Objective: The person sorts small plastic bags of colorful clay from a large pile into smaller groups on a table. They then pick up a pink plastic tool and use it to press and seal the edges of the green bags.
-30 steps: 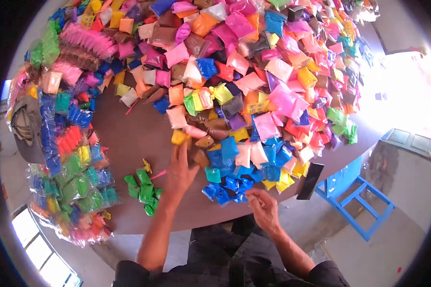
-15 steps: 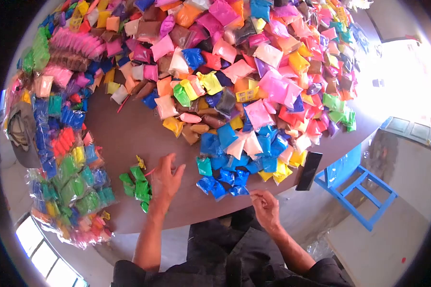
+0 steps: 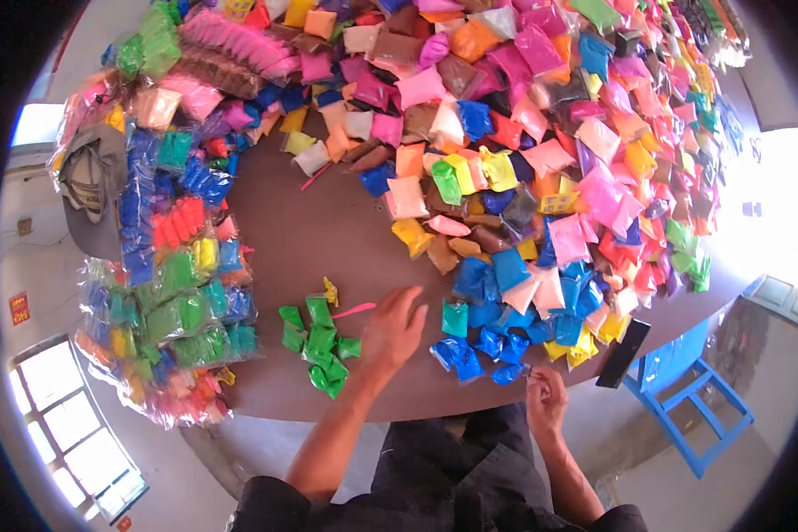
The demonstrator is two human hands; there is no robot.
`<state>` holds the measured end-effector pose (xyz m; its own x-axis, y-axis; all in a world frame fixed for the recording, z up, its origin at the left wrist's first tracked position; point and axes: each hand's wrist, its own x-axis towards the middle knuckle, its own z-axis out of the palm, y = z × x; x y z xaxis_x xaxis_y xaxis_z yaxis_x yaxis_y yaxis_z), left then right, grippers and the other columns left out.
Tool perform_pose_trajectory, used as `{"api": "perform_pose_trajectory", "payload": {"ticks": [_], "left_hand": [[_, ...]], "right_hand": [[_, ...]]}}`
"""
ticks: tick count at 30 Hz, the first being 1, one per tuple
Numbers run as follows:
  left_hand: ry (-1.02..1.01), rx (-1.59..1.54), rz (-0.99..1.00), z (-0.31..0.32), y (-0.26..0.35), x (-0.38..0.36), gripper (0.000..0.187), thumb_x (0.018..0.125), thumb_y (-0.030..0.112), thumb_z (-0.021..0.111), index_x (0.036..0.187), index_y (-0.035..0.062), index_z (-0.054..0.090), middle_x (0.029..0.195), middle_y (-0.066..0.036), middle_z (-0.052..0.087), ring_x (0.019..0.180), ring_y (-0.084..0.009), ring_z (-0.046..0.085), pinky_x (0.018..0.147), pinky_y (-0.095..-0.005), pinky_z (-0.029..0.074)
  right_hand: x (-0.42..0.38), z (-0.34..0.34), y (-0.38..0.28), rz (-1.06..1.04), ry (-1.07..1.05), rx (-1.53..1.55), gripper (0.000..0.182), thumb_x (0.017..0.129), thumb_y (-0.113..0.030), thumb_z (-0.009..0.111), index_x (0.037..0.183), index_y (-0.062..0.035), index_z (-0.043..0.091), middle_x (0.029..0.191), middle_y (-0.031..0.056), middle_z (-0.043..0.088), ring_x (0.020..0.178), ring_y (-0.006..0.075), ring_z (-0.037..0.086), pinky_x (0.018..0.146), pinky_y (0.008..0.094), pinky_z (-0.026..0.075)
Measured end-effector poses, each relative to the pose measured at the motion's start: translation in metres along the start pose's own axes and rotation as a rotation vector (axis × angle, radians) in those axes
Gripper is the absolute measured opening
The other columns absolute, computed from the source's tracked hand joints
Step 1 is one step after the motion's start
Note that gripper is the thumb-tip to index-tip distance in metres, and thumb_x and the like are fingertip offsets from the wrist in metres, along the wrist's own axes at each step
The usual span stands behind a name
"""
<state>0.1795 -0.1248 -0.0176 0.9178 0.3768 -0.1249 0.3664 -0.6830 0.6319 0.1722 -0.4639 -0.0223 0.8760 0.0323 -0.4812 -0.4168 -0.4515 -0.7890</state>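
My left hand (image 3: 395, 330) is over the brown table (image 3: 284, 230), its fingers stretched out and apart with nothing in them. Just left of it lie a small pink plastic stick (image 3: 355, 309), a little yellow piece (image 3: 330, 291) and a loose group of green packets (image 3: 322, 339). My right hand (image 3: 546, 399) is at the table's front edge, thumb and fingers pinched together. Its fingertips meet the clear edge of a blue packet (image 3: 505, 374), at the right end of a small cluster of shiny blue packets (image 3: 467, 362). A teal packet (image 3: 455, 318) lies just behind them.
A large heap of coloured packets (image 3: 550, 155) covers the back and right of the table. Bagged packets (image 3: 182, 315) are stacked along the left, beside a grey cap (image 3: 93, 191). A black phone-like slab (image 3: 623, 353) lies at the right edge, near a blue stool (image 3: 696, 403).
The whole view has shifted, so the table sits further right. My left hand has moved slightly right, away from the green packets, showing more of the pink stick. My right hand stays pinched beside the blue packets.
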Motion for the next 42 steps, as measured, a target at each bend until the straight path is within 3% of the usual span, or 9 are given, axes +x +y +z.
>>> {"api": "perform_pose_trajectory", "payload": {"ticks": [2,4,9,12,15,20,28,36,42], "left_hand": [[0.088,0.109,0.028,-0.024,-0.013,-0.02,0.032,0.093,0.012,0.074,0.123,0.0035,0.069,0.11,-0.018,0.074,0.096,-0.0338,0.073,0.084,-0.0448,0.058],[-0.003,0.084,-0.155,-0.055,-0.025,-0.036,0.033,0.092,0.014,0.075,0.124,0.006,0.069,0.114,-0.016,0.073,0.106,-0.0368,0.07,0.091,-0.0457,0.057],[0.112,0.251,-0.194,-0.095,-0.057,-0.046,0.041,0.088,0.013,0.079,0.125,0.0048,0.066,0.109,-0.016,0.071,0.098,-0.0387,0.071,0.084,-0.0486,0.058],[0.07,0.31,-0.154,-0.083,-0.067,-0.026,0.047,0.087,0.012,0.079,0.13,0.0038,0.062,0.109,-0.018,0.07,0.096,-0.0403,0.071,0.083,-0.0484,0.059],[0.163,0.368,0.025,-0.042,-0.081,0.003,0.042,0.09,0.015,0.075,0.127,0.0028,0.061,0.108,-0.019,0.07,0.095,-0.0407,0.072,0.08,-0.0494,0.06],[-0.033,0.428,-0.041,-0.007,-0.054,0.042,0.026,0.094,0.019,0.067,0.115,0.0032,0.062,0.106,-0.019,0.069,0.089,-0.0432,0.072,0.076,-0.0527,0.061],[0.013,0.331,-0.011,-0.036,-0.045,0.045,0.018,0.094,0.02,0.068,0.104,0.0062,0.064,0.098,-0.018,0.07,0.085,-0.0423,0.072,0.074,-0.0542,0.06],[0.202,0.302,-0.049,-0.116,-0.006,0.14,0.022,0.094,0.022,0.073,0.109,0.0066,0.069,0.091,-0.017,0.07,0.087,-0.0402,0.072,0.074,-0.0503,0.059],[0.312,0.441,0.257,-0.169,0.033,0.261,0.021,0.091,0.015,0.072,0.109,0.0063,0.069,0.111,-0.016,0.067,0.105,-0.0382,0.066,0.085,-0.0486,0.057]], "right_hand": [[-0.007,-0.001,0.018,0.032,-0.016,-0.029,0.01,0.1,-0.008,0.068,0.107,-0.0009,0.07,0.093,0.0033,0.067,0.084,0.0093,0.064,0.068,0.0265,0.051],[-0.004,-0.004,0.027,0.038,0.019,-0.021,0.01,0.1,-0.008,0.068,0.107,-0.0007,0.07,0.092,0.0031,0.066,0.083,0.0088,0.063,0.068,0.0261,0.051],[-0.01,-0.004,0.01,-0.006,0.038,-0.071,0.011,0.101,-0.009,0.067,0.107,-0.0004,0.07,0.092,0.0042,0.066,0.081,0.01,0.062,0.069,0.0276,0.051],[-0.011,-0.007,0.015,0.034,0.031,0.041,0.011,0.099,-0.009,0.069,0.106,-0.0013,0.072,0.092,0.0063,0.069,0.08,0.0126,0.065,0.07,0.0301,0.053],[-0.011,-0.017,0.012,-0.081,0.045,-0.182,0.012,0.096,-0.009,0.07,0.104,-0.0016,0.073,0.092,0.0085,0.071,0.08,0.0148,0.068,0.071,0.0308,0.054],[-0.015,-0.028,-0.011,-0.029,0.041,-0.114,0.016,0.094,-0.008,0.069,0.106,-0.0005,0.073,0.094,0.0099,0.072,0.084,0.0158,0.07,0.074,0.031,0.057],[0.009,-0.032,-0.083,-0.118,-0.02,-0.114,0.014,0.097,-0.01,0.069,0.108,-0.0009,0.072,0.093,0.008,0.074,0.084,0.0135,0.071,0.071,0.0286,0.057],[0.083,-0.02,-0.191,-0.405,-0.048,-0.208,0.013,0.097,-0.006,0.067,0.109,-0.002,0.071,0.096,0.0089,0.072,0.085,0.0176,0.071,0.07,0.029,0.056],[0.148,-0.022,-0.234,-0.499,0.017,-0.135,0.016,0.095,-0.001,0.066,0.11,0.0003,0.071,0.104,0.0131,0.072,0.083,0.019,0.07,0.067,0.0303,0.056]]}}
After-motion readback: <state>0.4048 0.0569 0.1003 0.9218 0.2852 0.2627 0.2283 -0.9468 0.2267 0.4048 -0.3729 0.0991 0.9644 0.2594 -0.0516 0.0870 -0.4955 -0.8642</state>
